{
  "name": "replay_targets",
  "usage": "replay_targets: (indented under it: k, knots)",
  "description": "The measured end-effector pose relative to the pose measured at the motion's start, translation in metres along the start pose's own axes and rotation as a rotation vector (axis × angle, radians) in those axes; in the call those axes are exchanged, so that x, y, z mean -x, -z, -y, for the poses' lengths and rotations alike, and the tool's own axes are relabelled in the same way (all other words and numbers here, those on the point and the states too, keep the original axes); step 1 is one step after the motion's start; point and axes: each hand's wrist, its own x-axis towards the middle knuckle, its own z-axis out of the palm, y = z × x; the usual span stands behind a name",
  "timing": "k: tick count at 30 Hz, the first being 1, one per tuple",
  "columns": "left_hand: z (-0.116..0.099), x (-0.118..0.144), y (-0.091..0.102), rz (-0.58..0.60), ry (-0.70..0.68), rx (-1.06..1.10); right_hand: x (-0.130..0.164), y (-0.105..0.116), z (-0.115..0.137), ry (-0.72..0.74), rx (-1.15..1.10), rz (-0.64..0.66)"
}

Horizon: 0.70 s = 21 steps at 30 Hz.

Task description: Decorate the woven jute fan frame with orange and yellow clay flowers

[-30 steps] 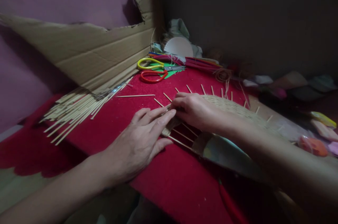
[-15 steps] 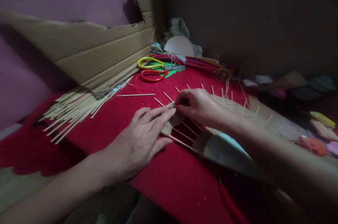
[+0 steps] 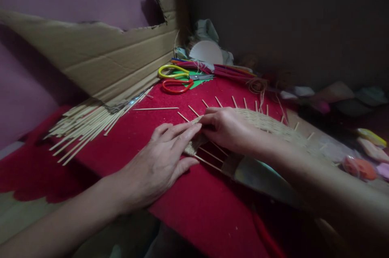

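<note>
A curved band of pale woven cord or straw [image 3: 263, 122] lies on a red cloth [image 3: 206, 205], with thin wooden sticks [image 3: 210, 154] running through it and jutting past its outer edge. At its left end, my left hand [image 3: 164, 156] lies with fingers stretched out, the fingertips on the weave and the thumb apart near its lower corner. My right hand [image 3: 229, 126] is closed over the weave just beside those fingertips, thumb and forefinger pinched together. What it pinches is hidden. A pale curved panel [image 3: 261, 177] lies inside the arc, partly under my right forearm.
Scissors [image 3: 176, 79] with yellow and red handles lie behind the weave. A bundle of thin sticks [image 3: 88, 126] and one loose stick [image 3: 156, 109] are at the left. Torn cardboard [image 3: 121, 55] leans on the wall. Twine [image 3: 257, 84] and coloured strips [image 3: 231, 72] lie at the back.
My right hand has shifted slightly down and its fingers have curled closer to the weave. My left hand has stayed nearly in place.
</note>
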Motion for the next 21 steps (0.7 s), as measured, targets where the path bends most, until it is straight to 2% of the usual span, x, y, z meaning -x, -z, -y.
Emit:
replay_targets:
  k: [10, 14, 16, 21]
  knots:
    - [0.0, 0.002, 0.0, 0.002, -0.001, 0.013, -0.002, -0.002, 0.001, -0.044, 0.073, -0.002]
    - [-0.001, 0.003, 0.0, -0.014, -0.008, 0.013, -0.006, 0.008, -0.007, -0.205, 0.039, -0.218]
    - [-0.001, 0.003, 0.0, -0.039, -0.015, 0.021, -0.006, 0.014, -0.009, -0.265, -0.13, -0.27]
    - [-0.001, 0.005, 0.001, -0.081, 0.007, 0.058, 0.0, 0.013, -0.006, -0.428, -0.822, -0.199]
